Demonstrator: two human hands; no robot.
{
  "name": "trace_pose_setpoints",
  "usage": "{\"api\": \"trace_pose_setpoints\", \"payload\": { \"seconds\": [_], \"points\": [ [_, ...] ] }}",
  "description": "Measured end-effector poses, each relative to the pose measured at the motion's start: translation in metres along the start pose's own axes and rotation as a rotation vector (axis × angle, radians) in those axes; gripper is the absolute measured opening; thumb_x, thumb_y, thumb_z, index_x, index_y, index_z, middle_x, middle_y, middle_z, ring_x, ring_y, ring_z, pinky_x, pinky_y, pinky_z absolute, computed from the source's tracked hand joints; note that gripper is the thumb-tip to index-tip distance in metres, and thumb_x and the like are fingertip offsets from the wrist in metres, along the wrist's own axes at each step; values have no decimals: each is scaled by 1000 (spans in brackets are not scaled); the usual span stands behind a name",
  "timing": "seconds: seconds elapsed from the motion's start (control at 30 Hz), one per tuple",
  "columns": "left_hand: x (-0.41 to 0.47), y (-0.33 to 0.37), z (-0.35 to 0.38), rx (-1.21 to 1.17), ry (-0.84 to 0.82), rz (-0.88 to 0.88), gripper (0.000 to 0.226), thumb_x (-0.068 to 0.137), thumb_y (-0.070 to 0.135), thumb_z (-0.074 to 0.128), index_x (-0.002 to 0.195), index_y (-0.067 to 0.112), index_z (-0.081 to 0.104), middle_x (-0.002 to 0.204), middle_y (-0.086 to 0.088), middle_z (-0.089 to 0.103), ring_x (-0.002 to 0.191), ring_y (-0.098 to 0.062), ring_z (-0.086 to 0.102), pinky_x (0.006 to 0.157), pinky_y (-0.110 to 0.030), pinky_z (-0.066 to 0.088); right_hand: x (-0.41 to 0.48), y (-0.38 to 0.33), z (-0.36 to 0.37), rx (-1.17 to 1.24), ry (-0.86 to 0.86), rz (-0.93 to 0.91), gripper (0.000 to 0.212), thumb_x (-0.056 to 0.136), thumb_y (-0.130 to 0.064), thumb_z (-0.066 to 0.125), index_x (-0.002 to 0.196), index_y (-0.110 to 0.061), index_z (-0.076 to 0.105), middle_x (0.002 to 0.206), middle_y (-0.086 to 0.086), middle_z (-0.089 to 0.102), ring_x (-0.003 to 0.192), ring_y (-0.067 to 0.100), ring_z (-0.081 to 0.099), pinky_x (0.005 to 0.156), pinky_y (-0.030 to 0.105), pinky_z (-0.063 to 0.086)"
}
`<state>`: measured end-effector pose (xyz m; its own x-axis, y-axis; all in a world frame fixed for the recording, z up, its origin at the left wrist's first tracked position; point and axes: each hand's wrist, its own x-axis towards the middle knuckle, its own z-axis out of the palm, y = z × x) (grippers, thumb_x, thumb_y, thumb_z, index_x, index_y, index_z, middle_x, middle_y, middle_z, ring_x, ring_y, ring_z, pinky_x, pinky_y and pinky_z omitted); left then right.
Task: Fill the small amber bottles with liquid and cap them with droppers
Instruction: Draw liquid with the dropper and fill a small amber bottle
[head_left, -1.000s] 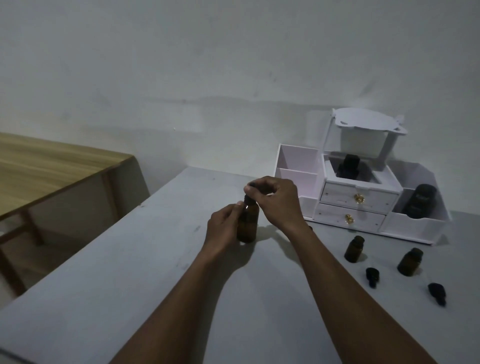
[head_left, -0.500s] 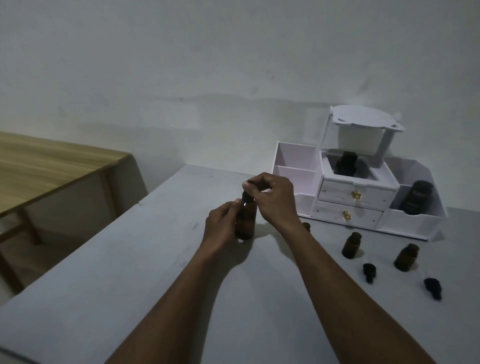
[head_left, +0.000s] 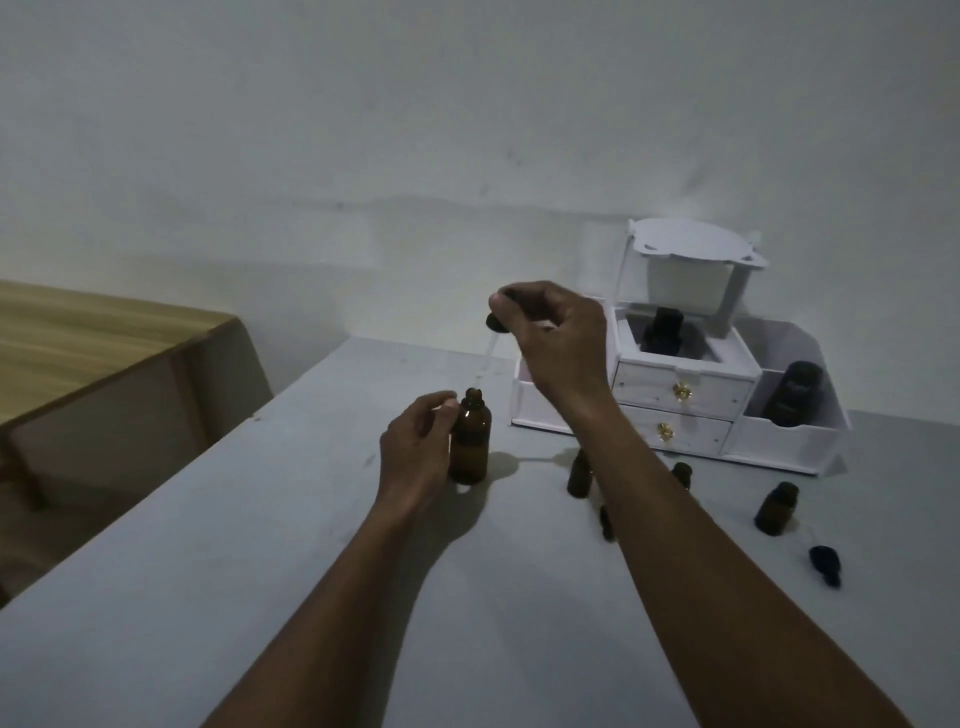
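A tall amber bottle (head_left: 471, 441) stands uncapped on the grey table (head_left: 260, 545). My left hand (head_left: 415, 452) grips its side. Raised above and behind it, my right hand (head_left: 556, 338) pinches a black dropper cap (head_left: 496, 323) whose clear pipette hangs down, lifted out of the bottle. Three small amber bottles stand to the right: one (head_left: 579, 475) beside my right forearm, one (head_left: 681, 474) just past it, one (head_left: 777, 508) further right. A loose black dropper cap (head_left: 826, 564) lies near the right edge, and another (head_left: 605, 521) is partly hidden by my forearm.
A white desk organiser (head_left: 680, 395) with two drawers stands at the back right; a dark bottle (head_left: 662, 330) sits in its top compartment and a dark jar (head_left: 795, 395) in its right bin. A wooden table (head_left: 78, 343) stands to the left across a gap.
My right hand has lifted the dropper cap up off the tall bottle, drawing the pipette out. My left hand still holds the bottle, which stays in place.
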<state>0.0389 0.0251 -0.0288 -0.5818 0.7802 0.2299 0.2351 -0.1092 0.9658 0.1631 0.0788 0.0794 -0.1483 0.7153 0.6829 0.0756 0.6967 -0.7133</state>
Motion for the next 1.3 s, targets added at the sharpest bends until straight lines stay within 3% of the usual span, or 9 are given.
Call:
{"api": "trace_pose_setpoints", "payload": {
  "seconds": [0.13, 0.27, 0.4, 0.5, 0.73, 0.87, 0.97, 1.1, 1.3],
  "points": [
    [-13, 15, -6, 21, 148, 309, 17, 97, 27, 60, 113, 30, 66, 105, 15, 68, 95, 1, 63, 74, -9, 47, 9, -20, -35, 36, 87, -62, 9, 88, -20, 72, 95, -14, 74, 80, -5, 75, 74, 6, 73, 73, 21, 59],
    [-41, 34, 0, -47, 154, 515, 16, 96, 20, 62, 110, 20, 69, 97, 11, 70, 92, -3, 66, 77, -12, 52, 6, -18, -80, 38, 134, -48, 7, 88, -19, 72, 94, -16, 74, 81, -1, 76, 74, 9, 74, 72, 25, 60],
    [-61, 40, 34, -117, -106, 320, 14, 93, 20, 67, 103, 29, 70, 97, 10, 71, 89, -6, 69, 74, -23, 58, -4, 1, -111, -19, 118, 32, 7, 89, -17, 72, 95, -18, 74, 79, -7, 75, 72, 5, 73, 71, 19, 58],
    [-56, 34, 62, -36, -264, 138, 19, 91, 22, 70, 108, 31, 66, 105, 9, 69, 95, -4, 66, 67, -8, 51, -10, 16, -122, -23, 118, 95, 9, 88, -16, 72, 96, -20, 74, 81, -6, 76, 75, 9, 74, 76, 24, 60],
    [-48, 12, 98, 29, -323, -129, 51, 76, 23, 85, 120, 33, 61, 114, 9, 65, 97, -9, 64, 79, -25, 58, -13, 39, -119, -36, 92, 181, 7, 87, -23, 72, 88, -30, 71, 82, -11, 75, 79, 4, 73, 79, 26, 59],
    [-51, 12, 99, 135, -372, -89, 61, 72, 21, 88, 124, 31, 58, 115, 11, 64, 97, -12, 66, 59, -10, 50, -12, 45, -114, -32, 57, 187, 5, 88, -22, 72, 93, -24, 73, 82, -10, 75, 77, 2, 73, 71, 16, 57],
    [-54, 19, 97, 145, -386, -74, 47, 74, 18, 86, 113, 31, 62, 111, 11, 66, 95, -12, 66, 66, -12, 49, -13, 49, -113, -38, 49, 182, 10, 88, -21, 73, 96, -17, 74, 82, -7, 76, 75, 5, 74, 69, 15, 57],
    [-58, 22, 95, 183, -405, -24, 32, 76, 18, 85, 93, 35, 63, 99, 15, 65, 88, -10, 66, 69, -13, 52, -16, 54, -113, -77, 24, 186, 3, 88, -23, 73, 89, -26, 72, 79, -12, 74, 73, 1, 72, 66, 11, 54],
    [-57, 22, 91, 144, -420, -30, 26, 80, 17, 81, 95, 33, 65, 100, 12, 69, 93, -12, 67, 82, -23, 57, -17, 56, -110, -113, 10, 179, 3, 88, -25, 72, 91, -25, 73, 79, -12, 74, 72, -1, 71, 66, 11, 54]
  ]
}}
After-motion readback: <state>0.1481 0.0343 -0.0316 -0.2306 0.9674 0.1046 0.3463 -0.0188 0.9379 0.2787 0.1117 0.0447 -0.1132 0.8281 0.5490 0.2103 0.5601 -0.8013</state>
